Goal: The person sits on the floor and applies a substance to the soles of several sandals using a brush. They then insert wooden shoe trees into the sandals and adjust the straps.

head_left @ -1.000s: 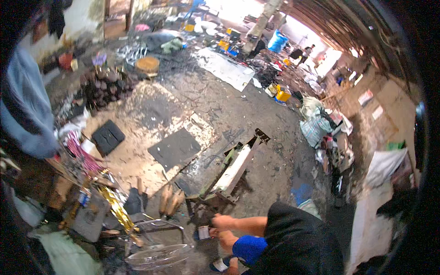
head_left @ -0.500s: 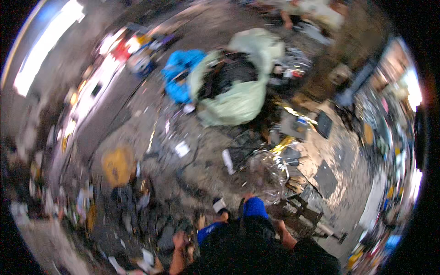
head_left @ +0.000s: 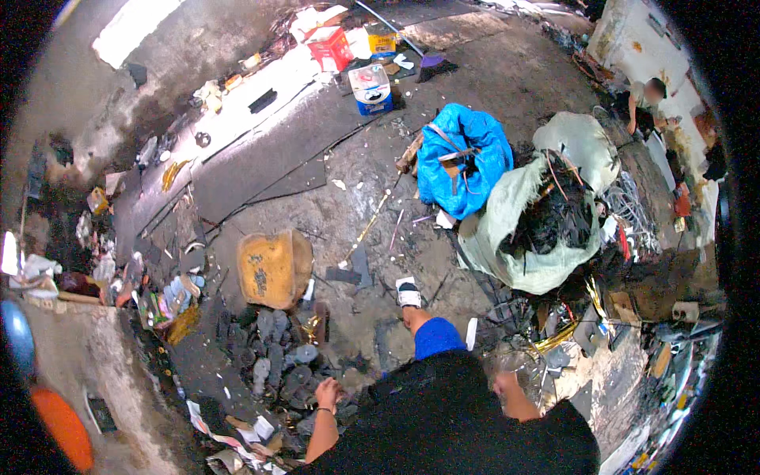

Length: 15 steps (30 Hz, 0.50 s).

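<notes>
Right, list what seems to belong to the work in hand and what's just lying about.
Likely in hand, judging by nearness:
- heap of dark pieces, by the left hand
- nothing I can identify at the blurred right hand

Apparently just lying about:
- yellow object
- blue sack
- pale green sack
- broom

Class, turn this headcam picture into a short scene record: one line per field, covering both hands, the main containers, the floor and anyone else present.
Left hand: beside a pile of dark pieces; whether it holds anything is unclear
Right hand: out to the right; blurred, grip unclear
Beyond the pile: a worn yellow block-like object
Sacks: a blue sack beside a pale green sack with dark scraps inside
Far floor: a broom near a white-and-blue tub
Other person: upper right
</notes>
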Tool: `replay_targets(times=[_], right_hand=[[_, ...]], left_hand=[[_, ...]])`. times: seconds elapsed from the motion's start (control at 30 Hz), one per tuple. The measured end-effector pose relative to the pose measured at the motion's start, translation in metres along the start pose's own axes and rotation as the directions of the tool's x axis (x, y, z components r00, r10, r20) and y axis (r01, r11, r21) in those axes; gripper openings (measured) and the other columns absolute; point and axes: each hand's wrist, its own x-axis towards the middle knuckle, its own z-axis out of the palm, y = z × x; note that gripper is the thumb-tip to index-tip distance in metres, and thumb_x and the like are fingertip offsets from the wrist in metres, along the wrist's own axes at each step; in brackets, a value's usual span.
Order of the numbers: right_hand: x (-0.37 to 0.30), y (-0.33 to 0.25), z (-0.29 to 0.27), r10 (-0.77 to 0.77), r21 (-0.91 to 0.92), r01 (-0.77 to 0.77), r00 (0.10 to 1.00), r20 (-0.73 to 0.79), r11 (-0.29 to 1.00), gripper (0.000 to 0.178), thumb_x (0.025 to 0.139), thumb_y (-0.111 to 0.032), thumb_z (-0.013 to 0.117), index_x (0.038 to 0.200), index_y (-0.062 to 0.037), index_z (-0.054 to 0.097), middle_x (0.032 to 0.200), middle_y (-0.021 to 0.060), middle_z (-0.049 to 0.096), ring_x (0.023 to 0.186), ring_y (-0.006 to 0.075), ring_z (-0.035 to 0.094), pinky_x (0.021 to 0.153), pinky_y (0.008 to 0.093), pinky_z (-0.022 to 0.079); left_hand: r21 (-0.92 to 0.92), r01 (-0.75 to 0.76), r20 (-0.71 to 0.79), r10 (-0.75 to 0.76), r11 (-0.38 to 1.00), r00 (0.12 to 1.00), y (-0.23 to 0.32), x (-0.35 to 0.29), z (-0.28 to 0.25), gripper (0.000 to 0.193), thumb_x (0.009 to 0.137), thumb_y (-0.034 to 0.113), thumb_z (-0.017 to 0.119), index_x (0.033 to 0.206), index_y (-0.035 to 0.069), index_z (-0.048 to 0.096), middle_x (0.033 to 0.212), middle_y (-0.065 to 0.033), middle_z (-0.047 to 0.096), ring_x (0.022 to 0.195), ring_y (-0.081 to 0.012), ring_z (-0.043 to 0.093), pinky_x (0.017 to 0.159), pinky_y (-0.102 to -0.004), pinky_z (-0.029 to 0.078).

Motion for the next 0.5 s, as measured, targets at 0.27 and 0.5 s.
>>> replay_targets(times=[0.27, 0.5], right_hand=[[0.106, -0.476, -0.16, -0.334, 0.528, 0.432, 0.902, -0.274, 0.731, 0.022, 0.093, -0.02, 0.064, 0.103, -0.0006, 0.066, 0.081, 0.0075, 0.069, 0.073, 0.0145, 0.067, 0.063, 0.029, 0.052], [0.231, -0.672, -0.202, -0.308, 0.536, 0.388, 0.921, -0.237, 0.75, 0.026, 0.094, -0.02, 0.061, 0.111, -0.0006, 0.063, 0.092, 0.0075, 0.069, 0.077, 0.016, 0.069, 0.059, 0.0288, 0.053]], left_hand=[[0.427, -0.351, 0.284, 0.244, 0.834, 0.927, 0.139, 0.076, 0.084, 0.023, 0.092, 0.014, 0.054, 0.071, 0.009, 0.059, 0.062, -0.0033, 0.05, 0.048, -0.0169, 0.045, 0.044, -0.0322, 0.032], [0.811, -0.459, 0.316, 0.389, 0.362, 0.865, 0.232, 0.266, 0.158, 0.045, 0.096, 0.041, 0.042, 0.096, 0.008, 0.072, 0.1, -0.0164, 0.07, 0.092, -0.0395, 0.064, 0.08, -0.0476, 0.049]])
